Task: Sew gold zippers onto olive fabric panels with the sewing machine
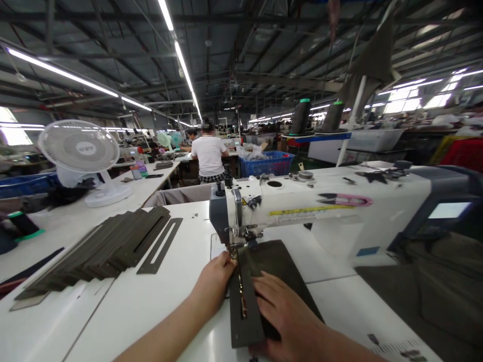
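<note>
Between the curled left hand (pixel 215 279) and the right hand (pixel 285 306) lies a dark slotted strip (pixel 247 329) with a zipper (pixel 240 286) showing in its slot. At its far left edge the left fingertips press, though whether they pinch cannot be told, while the loosely open right hand rests on a dark panel (pixel 279 256) alongside. Just ahead of both hands, the sewing machine (pixel 305 193) blocks the way; left of the left hand are a loose slotted piece (pixel 166 247) and a stack of similar pieces (pixel 101 241).
</note>
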`<act>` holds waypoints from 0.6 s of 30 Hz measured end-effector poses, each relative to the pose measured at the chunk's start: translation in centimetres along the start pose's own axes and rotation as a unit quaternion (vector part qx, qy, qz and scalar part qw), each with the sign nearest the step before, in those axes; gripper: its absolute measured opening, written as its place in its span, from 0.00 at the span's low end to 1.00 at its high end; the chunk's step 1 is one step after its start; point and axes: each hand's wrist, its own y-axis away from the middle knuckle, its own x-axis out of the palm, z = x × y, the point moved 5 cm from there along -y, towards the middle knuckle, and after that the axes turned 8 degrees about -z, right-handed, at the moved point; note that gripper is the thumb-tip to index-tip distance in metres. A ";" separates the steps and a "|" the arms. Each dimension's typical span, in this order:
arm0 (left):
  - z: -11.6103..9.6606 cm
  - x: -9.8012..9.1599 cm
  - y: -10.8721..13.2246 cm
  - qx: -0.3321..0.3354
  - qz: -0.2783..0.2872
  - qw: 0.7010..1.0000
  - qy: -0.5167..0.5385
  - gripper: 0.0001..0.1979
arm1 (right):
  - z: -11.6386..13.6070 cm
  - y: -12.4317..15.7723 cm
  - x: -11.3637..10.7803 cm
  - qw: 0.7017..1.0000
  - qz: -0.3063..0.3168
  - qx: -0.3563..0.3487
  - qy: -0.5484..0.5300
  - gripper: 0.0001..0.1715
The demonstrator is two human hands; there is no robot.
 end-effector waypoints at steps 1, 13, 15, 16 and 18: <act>0.1 0.0 0.1 -0.001 -0.006 1.000 0.009 0.10 | 1.0 0.5 0.0 0.999 -0.024 -0.037 0.014 0.19; -0.7 -1.5 2.1 0.034 -0.051 0.997 0.044 0.13 | 5.1 1.6 0.6 0.979 -0.086 -0.129 0.130 0.15; -1.4 -1.8 2.7 0.063 -0.056 0.996 0.029 0.13 | 5.1 1.8 0.6 0.980 -0.091 -0.122 0.131 0.15; -1.8 -1.9 3.0 0.078 -0.058 0.995 0.020 0.13 | 5.1 1.8 0.5 0.980 -0.094 -0.118 0.130 0.15; -2.4 -2.0 3.2 0.096 -0.064 0.993 0.003 0.12 | 5.2 1.8 0.4 0.982 -0.095 -0.112 0.122 0.16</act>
